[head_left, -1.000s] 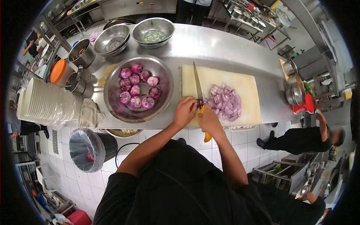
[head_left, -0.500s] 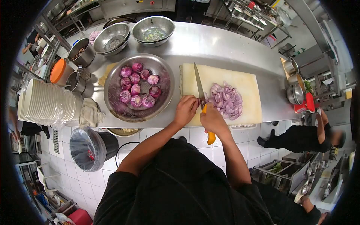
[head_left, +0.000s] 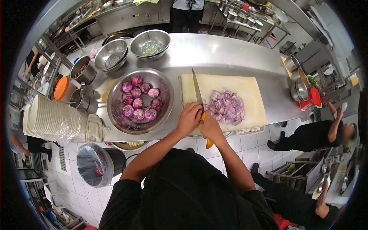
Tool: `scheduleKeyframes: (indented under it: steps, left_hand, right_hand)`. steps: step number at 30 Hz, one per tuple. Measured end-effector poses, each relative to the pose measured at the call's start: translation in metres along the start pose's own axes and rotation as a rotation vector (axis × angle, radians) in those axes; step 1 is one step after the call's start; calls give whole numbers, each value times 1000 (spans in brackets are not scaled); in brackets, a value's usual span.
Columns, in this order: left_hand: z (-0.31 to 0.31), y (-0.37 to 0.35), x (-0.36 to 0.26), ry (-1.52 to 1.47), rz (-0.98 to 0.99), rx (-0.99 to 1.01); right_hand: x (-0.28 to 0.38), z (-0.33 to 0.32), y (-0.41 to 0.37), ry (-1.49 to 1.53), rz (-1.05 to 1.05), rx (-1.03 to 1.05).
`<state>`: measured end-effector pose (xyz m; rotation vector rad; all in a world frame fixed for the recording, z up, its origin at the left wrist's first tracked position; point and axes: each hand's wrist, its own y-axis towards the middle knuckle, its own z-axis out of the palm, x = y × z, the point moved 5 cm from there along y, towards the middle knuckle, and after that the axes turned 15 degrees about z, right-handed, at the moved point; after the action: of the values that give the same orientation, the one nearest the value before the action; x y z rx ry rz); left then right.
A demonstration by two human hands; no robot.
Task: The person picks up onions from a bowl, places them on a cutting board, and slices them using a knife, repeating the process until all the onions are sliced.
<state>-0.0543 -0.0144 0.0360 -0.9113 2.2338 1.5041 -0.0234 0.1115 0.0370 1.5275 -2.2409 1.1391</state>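
Sliced onions (head_left: pixel 227 107) beside knife (head_left: pixel 197 87) under 2 hands (head_left: pixel 200 122).

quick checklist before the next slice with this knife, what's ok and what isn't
- Right hand on the knife, around its yellow handle: ok
- Blade over the cutting board, tip pointing away from the person: ok
- Left hand well apart from the blade: not ok, its fingers are right beside it
- Onion piece firmly held: cannot tell, the fingers hide the spot
- Sliced onions all clear of the blade: cannot tell, some lie close
- Whole onions inside the perforated bowl: ok
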Motion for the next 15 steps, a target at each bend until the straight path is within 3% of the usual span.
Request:
scheduleKeyframes:
  steps: [9, 13, 15]
  left_hand:
    - [1, 20, 21, -10, 22, 390]
    - [-3, 24, 30, 5, -58, 532]
    - [-4, 24, 33, 41, -131, 481]
  right_hand:
    - [-27, -32, -6, -128, -32, -171]
    - [-22, -34, -15, -54, -51, -125]
    - [-21, -28, -18, 41, -26, -55]
